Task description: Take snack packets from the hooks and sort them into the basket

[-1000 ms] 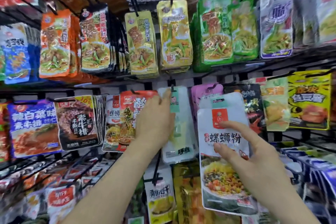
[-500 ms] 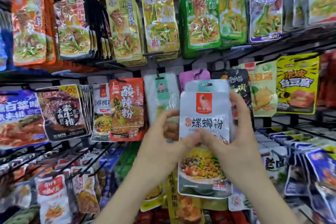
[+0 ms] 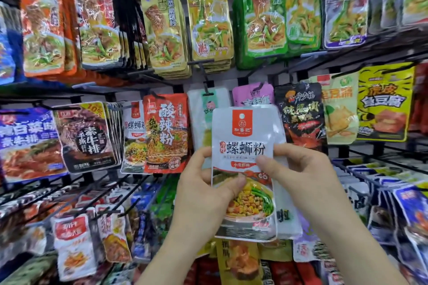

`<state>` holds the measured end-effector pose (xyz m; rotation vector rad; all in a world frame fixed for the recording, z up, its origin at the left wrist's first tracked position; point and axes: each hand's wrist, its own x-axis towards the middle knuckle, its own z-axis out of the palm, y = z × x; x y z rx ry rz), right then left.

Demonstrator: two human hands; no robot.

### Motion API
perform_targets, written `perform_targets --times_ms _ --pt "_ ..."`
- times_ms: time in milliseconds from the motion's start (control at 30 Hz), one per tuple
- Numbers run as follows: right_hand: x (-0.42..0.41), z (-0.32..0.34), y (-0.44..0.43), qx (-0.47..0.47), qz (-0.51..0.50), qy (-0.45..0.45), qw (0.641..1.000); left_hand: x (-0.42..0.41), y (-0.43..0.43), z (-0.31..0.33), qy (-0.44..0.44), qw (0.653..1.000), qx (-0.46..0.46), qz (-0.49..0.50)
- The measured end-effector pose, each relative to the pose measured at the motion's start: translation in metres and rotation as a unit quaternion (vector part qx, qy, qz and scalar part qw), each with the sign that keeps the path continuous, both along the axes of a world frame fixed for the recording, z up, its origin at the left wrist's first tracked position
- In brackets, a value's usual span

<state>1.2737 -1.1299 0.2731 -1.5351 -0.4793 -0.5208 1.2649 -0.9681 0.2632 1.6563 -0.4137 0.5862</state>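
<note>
Pinched at both side edges, the packet (image 3: 245,132) sits between left grip (image 3: 203,194) and right grip (image 3: 301,176), up in front of the hooks (image 3: 206,87) and looking clear of them. No basket in view, so I'd go one-handed, look down, then drop it with its own kind.

The white packet (image 3: 245,127) hides most of the pale packet (image 3: 199,122) behind the grip. Fine print at grip height is unreadably blurred.

Two hands (image 3: 201,199) (image 3: 303,178), one held white packet (image 3: 243,136), dozens of hanging packets (image 3: 165,132).
</note>
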Motion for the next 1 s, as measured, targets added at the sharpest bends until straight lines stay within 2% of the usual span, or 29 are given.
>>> perform_targets --times_ms 233,333,500,600,767,867,1000 --pt "-0.008 -0.005 0.006 -0.019 -0.046 -0.019 0.999 -0.001 0.002 0.006 -0.043 0.998 -0.054 -0.003" --pt "-0.007 -0.006 0.009 -0.049 -0.069 -0.014 0.996 -0.001 0.004 0.007 -0.061 0.998 -0.033 -0.010" --pt "-0.002 -0.005 0.005 -0.037 -0.067 -0.024 0.997 -0.003 0.007 0.010 -0.075 0.997 0.003 -0.022" --pt "0.001 -0.012 0.001 -0.056 -0.028 -0.021 0.998 -0.006 0.013 0.009 -0.084 0.996 -0.016 -0.004" --pt "0.002 -0.015 0.011 -0.130 0.009 -0.060 0.990 -0.010 0.052 0.007 -0.059 0.993 -0.073 0.065" --pt "0.003 -0.015 0.032 -0.178 0.027 -0.107 0.978 -0.012 0.085 0.007 -0.052 0.990 -0.078 0.100" --pt "0.004 -0.010 0.070 -0.263 0.054 -0.119 0.956 -0.016 0.120 0.013 -0.069 0.989 -0.065 0.116"
